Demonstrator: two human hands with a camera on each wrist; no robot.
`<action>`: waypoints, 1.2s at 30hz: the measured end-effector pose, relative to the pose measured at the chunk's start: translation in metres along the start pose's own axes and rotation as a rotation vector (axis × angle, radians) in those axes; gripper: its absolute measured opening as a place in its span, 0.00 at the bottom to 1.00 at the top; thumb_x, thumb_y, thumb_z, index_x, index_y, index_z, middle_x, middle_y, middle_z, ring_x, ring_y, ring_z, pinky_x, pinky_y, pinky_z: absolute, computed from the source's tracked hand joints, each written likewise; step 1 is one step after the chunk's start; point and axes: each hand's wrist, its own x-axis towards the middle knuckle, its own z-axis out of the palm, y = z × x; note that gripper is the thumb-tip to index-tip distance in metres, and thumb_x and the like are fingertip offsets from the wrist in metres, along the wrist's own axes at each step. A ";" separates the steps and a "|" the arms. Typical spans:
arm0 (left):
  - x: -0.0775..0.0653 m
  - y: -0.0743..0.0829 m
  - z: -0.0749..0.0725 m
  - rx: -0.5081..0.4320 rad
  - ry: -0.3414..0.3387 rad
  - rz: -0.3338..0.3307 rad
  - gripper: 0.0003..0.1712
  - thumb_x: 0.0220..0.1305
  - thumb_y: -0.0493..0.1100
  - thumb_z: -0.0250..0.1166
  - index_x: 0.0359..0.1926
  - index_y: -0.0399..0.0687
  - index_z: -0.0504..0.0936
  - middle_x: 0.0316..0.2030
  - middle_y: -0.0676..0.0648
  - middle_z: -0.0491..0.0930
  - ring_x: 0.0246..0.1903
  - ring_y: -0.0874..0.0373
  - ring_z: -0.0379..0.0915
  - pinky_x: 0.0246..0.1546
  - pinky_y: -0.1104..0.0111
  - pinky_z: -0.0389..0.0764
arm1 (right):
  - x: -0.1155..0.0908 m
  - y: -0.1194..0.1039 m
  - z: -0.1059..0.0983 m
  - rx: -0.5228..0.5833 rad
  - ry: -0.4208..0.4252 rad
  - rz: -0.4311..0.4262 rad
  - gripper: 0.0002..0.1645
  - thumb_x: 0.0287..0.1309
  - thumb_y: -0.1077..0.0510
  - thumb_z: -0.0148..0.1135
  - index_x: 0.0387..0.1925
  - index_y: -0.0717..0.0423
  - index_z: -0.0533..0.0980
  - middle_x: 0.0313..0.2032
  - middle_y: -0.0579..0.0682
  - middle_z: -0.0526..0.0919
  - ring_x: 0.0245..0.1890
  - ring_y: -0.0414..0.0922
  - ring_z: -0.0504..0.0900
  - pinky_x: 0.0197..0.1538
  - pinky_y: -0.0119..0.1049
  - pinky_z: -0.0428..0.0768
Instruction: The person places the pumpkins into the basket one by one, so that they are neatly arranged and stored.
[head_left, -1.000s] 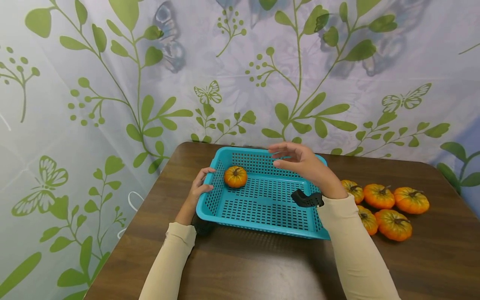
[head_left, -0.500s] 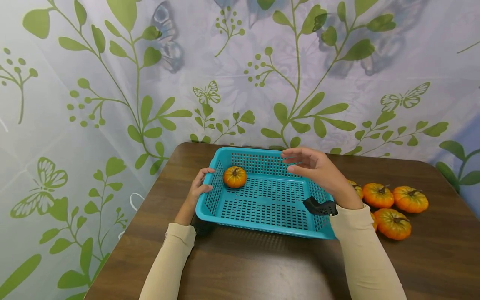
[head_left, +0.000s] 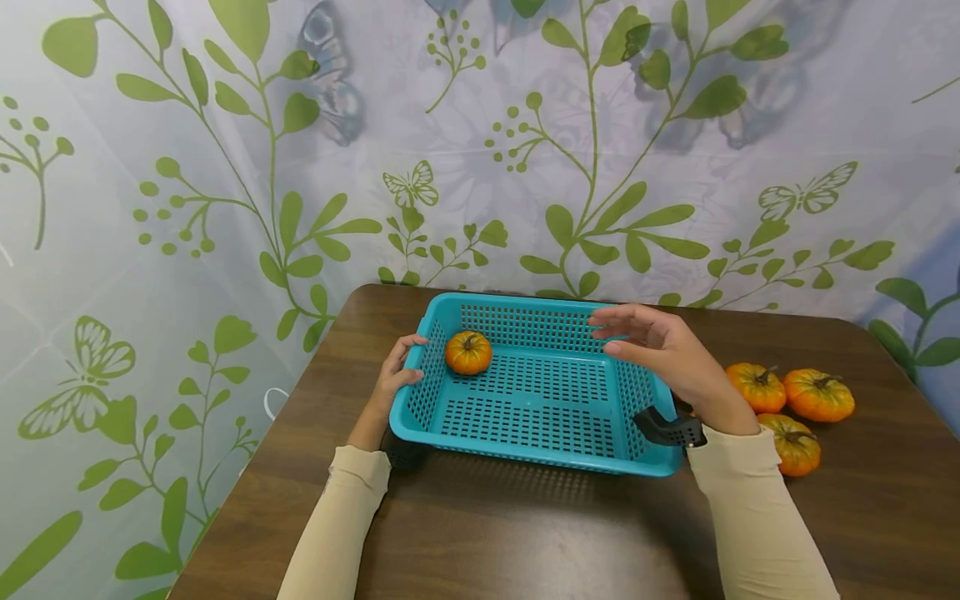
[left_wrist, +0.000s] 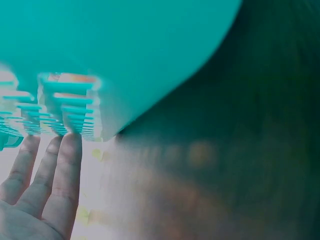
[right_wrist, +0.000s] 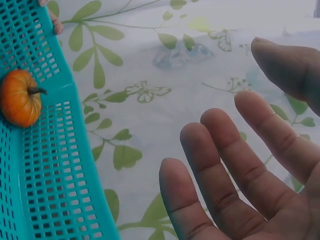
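A turquoise slotted plastic basket point(head_left: 525, 460) stands on the table, with one small orange pumpkin point(head_left: 468, 354) inside near its left end. My left hand point(head_left: 393, 371) holds the basket's left side, thumb at the rim. In the left wrist view, straight fingers point(left_wrist: 65, 175) lie against the slotted wall from outside. Above the basket's right end hovers my right hand point(head_left: 667, 350), palm turned left, fingers loosely bent and nothing between them. The right wrist view shows the spread fingers point(right_wrist: 230, 170) apart from the basket wall point(right_wrist: 82, 145).
To the right of the basket lie several more pumpkins point(head_left: 821, 396) on the brown wooden table point(head_left: 510, 533), partly hidden by the right forearm. A leaf-printed cloth point(head_left: 480, 167) hangs right behind the table. A white cable point(head_left: 272, 400) shows past the left table edge.
My right hand has moved steadily right, from over the basket's middle towards its right end, still empty. The forearm now covers more of the pumpkins. My left hand and the basket have stayed put.
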 end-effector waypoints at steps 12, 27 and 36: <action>-0.001 0.003 0.001 0.007 -0.002 0.014 0.33 0.58 0.33 0.52 0.65 0.24 0.61 0.67 0.20 0.67 0.59 0.32 0.72 0.53 0.65 0.81 | -0.024 0.005 -0.014 0.031 0.069 -0.022 0.21 0.73 0.73 0.58 0.64 0.64 0.79 0.58 0.44 0.87 0.57 0.40 0.85 0.56 0.31 0.83; -0.002 0.002 0.000 0.003 -0.011 0.052 0.31 0.58 0.31 0.51 0.63 0.23 0.60 0.64 0.17 0.68 0.55 0.42 0.76 0.51 0.67 0.82 | -0.051 0.019 -0.027 -0.169 0.153 -0.081 0.23 0.68 0.78 0.61 0.62 0.68 0.78 0.56 0.39 0.88 0.53 0.35 0.85 0.55 0.24 0.81; -0.002 0.001 0.001 -0.008 -0.001 0.025 0.31 0.57 0.33 0.52 0.63 0.27 0.63 0.65 0.20 0.68 0.56 0.44 0.76 0.53 0.67 0.82 | -0.065 0.023 -0.034 -0.175 0.161 -0.083 0.26 0.66 0.79 0.62 0.64 0.68 0.77 0.57 0.39 0.87 0.54 0.36 0.85 0.55 0.23 0.80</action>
